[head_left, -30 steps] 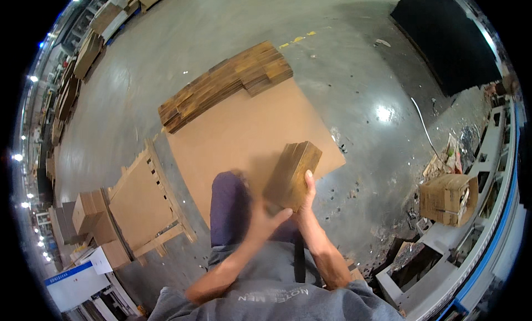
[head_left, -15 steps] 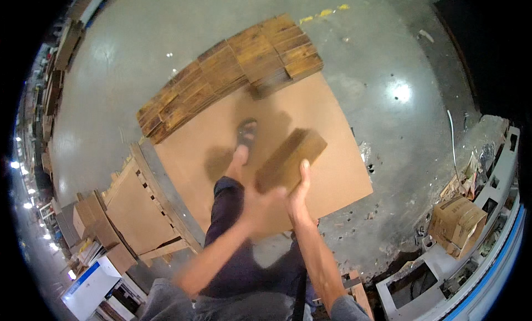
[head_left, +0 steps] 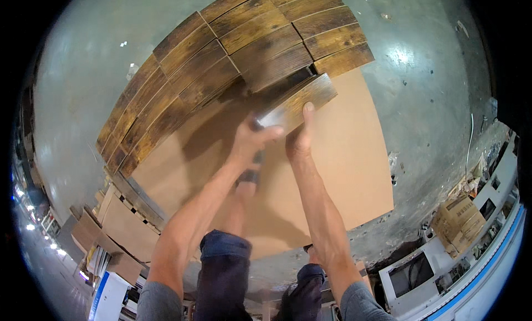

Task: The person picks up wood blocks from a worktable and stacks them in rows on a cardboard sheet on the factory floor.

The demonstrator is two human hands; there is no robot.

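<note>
A short stack of wood-grain planks (head_left: pixel 296 106) is held between my two hands, tilted, its top catching the light. My left hand (head_left: pixel 250 137) grips its near left end, with the thumb along the near side. On its near right side is my right hand (head_left: pixel 301 133), thumb up over the edge; the fingers beneath are hidden. Just beyond, several rows of stacked brown planks (head_left: pixel 252 21) lie side by side on a tan cardboard sheet (head_left: pixel 349 160). A dark gap shows between the held stack and the nearest row.
My foot (head_left: pixel 247 179) stands on the cardboard sheet, below my left hand. At the left is a wooden pallet (head_left: pixel 124 215) with cardboard on it. A cardboard box (head_left: pixel 457 224) sits on a grey metal frame (head_left: pixel 410 276) at the right. Grey concrete floor (head_left: pixel 421 127) surrounds the sheet.
Both hands have carried the plank stack forward, away from my body, up to the near edge of the laid rows. My view has moved closer over those rows.
</note>
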